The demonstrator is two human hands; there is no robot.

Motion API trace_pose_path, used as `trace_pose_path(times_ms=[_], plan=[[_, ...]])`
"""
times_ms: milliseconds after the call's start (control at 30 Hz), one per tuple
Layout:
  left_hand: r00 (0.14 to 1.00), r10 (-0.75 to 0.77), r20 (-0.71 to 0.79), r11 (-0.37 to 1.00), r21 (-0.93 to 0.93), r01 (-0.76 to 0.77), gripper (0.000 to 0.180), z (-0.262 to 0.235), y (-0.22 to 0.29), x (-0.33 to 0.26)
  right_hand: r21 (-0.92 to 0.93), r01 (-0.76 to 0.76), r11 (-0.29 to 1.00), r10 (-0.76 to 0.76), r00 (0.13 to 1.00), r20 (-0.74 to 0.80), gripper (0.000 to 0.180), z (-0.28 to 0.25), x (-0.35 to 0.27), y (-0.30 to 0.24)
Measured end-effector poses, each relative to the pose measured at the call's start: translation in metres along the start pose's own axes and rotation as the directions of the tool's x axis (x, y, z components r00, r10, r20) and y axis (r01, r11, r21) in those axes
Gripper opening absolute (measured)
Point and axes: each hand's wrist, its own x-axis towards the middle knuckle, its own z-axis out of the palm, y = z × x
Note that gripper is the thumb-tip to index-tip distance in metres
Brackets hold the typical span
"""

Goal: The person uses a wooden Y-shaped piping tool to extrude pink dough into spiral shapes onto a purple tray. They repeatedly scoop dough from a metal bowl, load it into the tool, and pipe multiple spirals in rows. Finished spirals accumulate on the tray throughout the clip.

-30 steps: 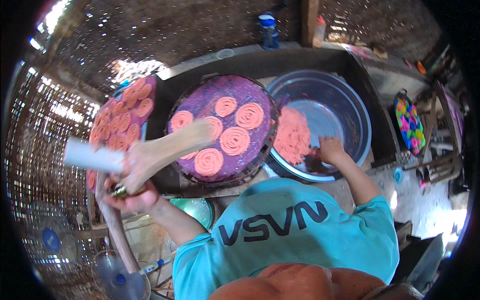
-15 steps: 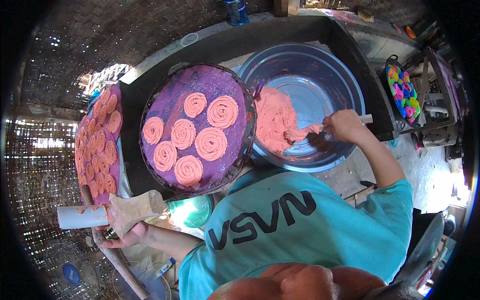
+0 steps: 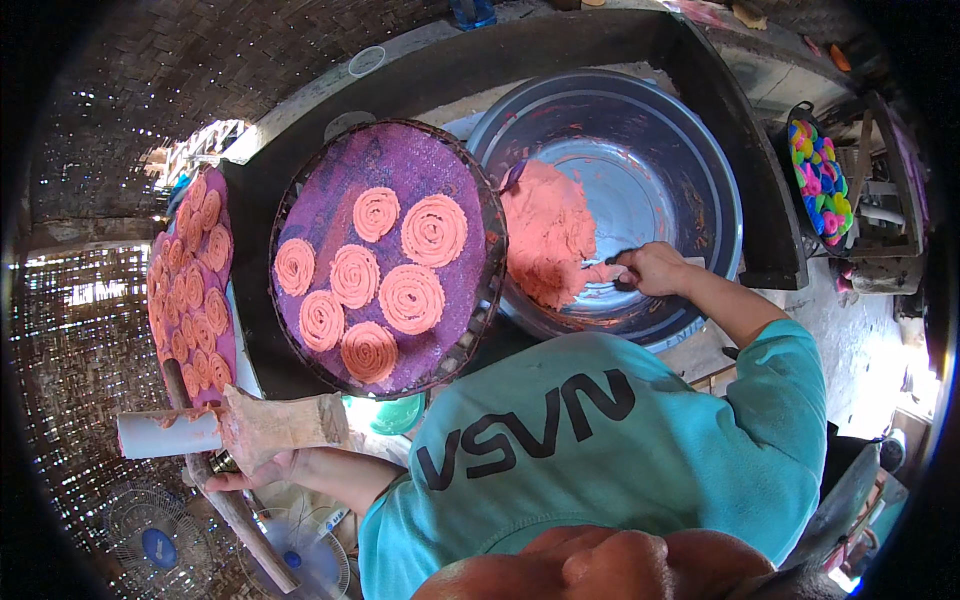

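My left hand (image 3: 262,470) grips the underside of a pale wooden block (image 3: 285,424), some fingers hidden beneath it. A white tube (image 3: 170,435) smeared with pink paste projects from the block's left end. Inside the large grey-blue basin (image 3: 725,200), my right hand (image 3: 652,270) is closed round a pale scraper-like tool (image 3: 694,262); its full shape is hidden. Paste coats the tool's left end, touching the edge of a big pink mound of dough (image 3: 548,225). A small purple piece (image 3: 514,176) sticks out by the mound's upper left.
Left of the basin, a round purple-lined tray (image 3: 325,190) carries several pink dough spirals (image 3: 412,298). More spirals cover another purple tray (image 3: 230,270) farther left. A wooden pole (image 3: 240,520) slants below the block, with fans (image 3: 158,545) near it. Colourful pieces (image 3: 820,180) fill a container at right.
My right hand has shifted left and slightly down in the basin, bringing the tool along. My left hand and the block have moved a little rightward; the whole view has shifted slightly.
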Motion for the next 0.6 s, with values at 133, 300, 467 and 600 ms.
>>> trace_pose_path(times_ms=[133, 300, 467, 600], plan=[[0.999, -0.028, 0.046, 0.994, -0.108, 0.033, 0.086, 0.009, -0.012, 0.0, 0.091, 0.078, 0.993, -0.076, 0.997, -0.025, 0.023, 0.011, 0.002, 0.0], [0.984, -0.073, 0.165, 0.987, -0.126, 0.094, 0.084, 0.025, -0.032, 0.0, 0.178, 0.123, 0.976, -0.124, 0.992, -0.007, 0.025, 0.008, 0.002, -0.005], [0.994, -0.046, 0.101, 0.993, -0.103, 0.056, 0.075, 0.044, -0.044, 0.0, 0.25, 0.155, 0.956, -0.151, 0.988, -0.036, 0.025, 0.002, -0.002, -0.006], [0.994, -0.007, -0.107, 0.998, -0.066, 0.0, 0.064, 0.03, -0.015, -0.006, 0.267, 0.169, 0.949, -0.171, 0.985, -0.018, 0.024, -0.019, -0.012, -0.003]])
